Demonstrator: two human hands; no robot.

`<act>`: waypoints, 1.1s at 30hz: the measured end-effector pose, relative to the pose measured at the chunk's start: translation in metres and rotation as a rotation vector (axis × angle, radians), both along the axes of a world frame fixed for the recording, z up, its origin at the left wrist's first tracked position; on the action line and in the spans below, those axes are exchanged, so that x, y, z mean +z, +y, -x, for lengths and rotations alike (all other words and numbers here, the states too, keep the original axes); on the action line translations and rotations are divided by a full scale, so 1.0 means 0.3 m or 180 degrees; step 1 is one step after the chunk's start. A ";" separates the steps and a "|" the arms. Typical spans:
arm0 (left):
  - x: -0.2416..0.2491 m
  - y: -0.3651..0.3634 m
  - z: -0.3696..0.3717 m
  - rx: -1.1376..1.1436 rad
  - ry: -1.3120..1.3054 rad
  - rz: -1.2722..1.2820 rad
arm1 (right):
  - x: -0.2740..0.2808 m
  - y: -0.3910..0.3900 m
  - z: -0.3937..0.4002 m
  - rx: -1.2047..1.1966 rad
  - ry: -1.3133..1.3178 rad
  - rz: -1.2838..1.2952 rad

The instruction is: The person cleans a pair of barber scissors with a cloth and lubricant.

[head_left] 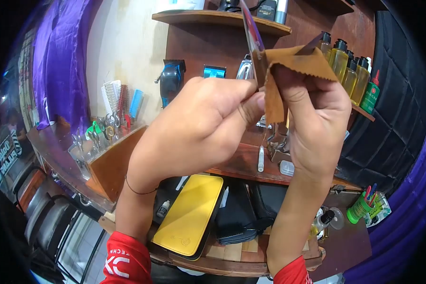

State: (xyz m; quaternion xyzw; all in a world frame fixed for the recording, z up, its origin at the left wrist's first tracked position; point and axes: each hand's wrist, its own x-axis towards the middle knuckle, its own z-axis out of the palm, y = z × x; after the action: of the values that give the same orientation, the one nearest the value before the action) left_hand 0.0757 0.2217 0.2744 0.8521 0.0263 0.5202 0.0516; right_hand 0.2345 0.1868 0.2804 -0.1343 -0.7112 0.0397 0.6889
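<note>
Although both hands are raised close to the camera, much of what they hold is hidden: the blade (252,33) shows only as a narrow reddish-silver strip rising above the fingers to the top edge of the view, where its tip is cut off, and its lower part and any handle are covered by the brown cloth (288,71) and the fingers. Whether it belongs to scissors or a razor cannot be told. The left hand (199,132) is closed, its thumb and forefinger pressed together on the blade's base just below the cloth's fold. The right hand (317,118) pinches the cloth from the other side, fingers curled shut over it, so the cloth wraps the blade between the two grips and one zigzag-edged corner sticks out above the right fingers. Below the grips, well apart, lie a yellow case (191,213) and a black pouch (239,213) on the wooden counter (232,258). Beyond the right hand a row of amber bottles (348,64) stands on a shelf, partly hidden by the cloth.
</note>
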 end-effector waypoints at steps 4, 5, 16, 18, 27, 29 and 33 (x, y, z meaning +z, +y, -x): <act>0.010 -0.006 0.004 0.0078 0.0153 0.0372 | -0.002 -0.002 -0.021 0.0014 0.0021 0.0292; 0.013 -0.010 0.004 0.0196 0.0169 0.0336 | -0.002 0.002 -0.022 0.0136 0.0030 0.0245; 0.000 0.011 -0.036 0.0090 -0.0212 0.0184 | -0.001 0.021 -0.043 0.0823 0.0109 0.0277; 0.011 -0.001 -0.021 0.0172 0.0041 0.0560 | -0.002 0.019 -0.049 0.0770 0.0074 0.0327; -0.005 0.016 -0.019 0.0055 -0.0076 0.0181 | 0.010 0.012 -0.032 0.0523 0.0154 0.0245; -0.001 0.003 -0.026 0.0109 -0.0099 0.0224 | 0.012 0.008 -0.046 0.0348 0.0321 0.0558; 0.018 -0.009 -0.012 0.0208 0.0176 0.0690 | 0.011 0.003 -0.060 0.0474 0.0323 0.0590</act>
State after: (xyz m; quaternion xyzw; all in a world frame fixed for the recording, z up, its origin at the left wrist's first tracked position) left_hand 0.0794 0.2190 0.2799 0.8542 0.1115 0.4921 0.1257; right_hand 0.2526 0.1876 0.2838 -0.1420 -0.6767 0.1631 0.7038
